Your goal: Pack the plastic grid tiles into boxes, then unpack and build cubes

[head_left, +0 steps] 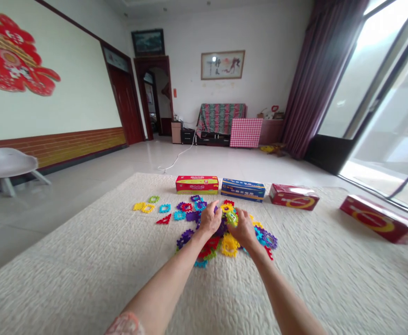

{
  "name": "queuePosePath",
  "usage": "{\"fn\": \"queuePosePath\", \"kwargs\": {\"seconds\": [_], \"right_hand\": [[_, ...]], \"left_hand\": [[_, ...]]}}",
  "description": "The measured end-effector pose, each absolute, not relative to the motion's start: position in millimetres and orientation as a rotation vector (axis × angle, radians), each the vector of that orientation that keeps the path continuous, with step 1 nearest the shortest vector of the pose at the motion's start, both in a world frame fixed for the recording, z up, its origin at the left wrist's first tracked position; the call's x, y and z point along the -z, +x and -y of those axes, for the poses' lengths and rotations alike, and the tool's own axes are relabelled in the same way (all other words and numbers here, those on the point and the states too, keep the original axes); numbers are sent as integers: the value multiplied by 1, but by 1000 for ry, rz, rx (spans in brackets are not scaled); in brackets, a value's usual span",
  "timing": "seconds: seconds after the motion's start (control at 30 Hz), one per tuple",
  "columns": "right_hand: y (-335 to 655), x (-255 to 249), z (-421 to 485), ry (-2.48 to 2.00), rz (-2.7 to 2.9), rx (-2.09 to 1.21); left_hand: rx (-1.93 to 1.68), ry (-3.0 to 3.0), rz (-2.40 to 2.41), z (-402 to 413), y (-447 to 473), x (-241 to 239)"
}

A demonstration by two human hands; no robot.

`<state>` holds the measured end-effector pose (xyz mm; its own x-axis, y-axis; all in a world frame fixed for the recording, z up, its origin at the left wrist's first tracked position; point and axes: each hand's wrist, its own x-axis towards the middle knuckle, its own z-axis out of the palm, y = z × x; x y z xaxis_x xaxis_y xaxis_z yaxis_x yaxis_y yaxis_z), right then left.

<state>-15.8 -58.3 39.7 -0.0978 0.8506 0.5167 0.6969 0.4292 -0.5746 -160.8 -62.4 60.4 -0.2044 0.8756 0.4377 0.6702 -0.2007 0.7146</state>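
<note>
A heap of colourful plastic interlocking pieces with toothed edges lies on the mat. My left hand is over the left side of the heap, fingers extended forward beside purple pieces; nothing shows clearly in its grasp. Opposite it, my right hand has thumb and fingers around a light green interlocking piece. Just below the hands lie a yellow piece and red pieces. Purple toothed pieces spread out to the right. The undersides of both hands are hidden.
Behind the heap stand a red-and-yellow box, a blue box and a dark red box. Another dark red box is farther right. Loose yellow pieces and a red triangle lie left on the cream mat.
</note>
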Motion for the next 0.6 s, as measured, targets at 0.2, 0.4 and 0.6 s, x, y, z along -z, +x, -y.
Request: {"fn": "queuePosePath", "kwargs": {"seconds": [0.2,0.4,0.6], "right_hand": [[-64,-49,108,-847,2110,-279],[-126,-41,149,-845,2605,-376],[-139,-30,140,-1099,2713,-397]], "left_hand": [[-1319,1778,-2051,75,-234,-48],[-1093,1819,-2228,90,-315,-27],[-817,1967,-2203,96,-327,-8]]}}
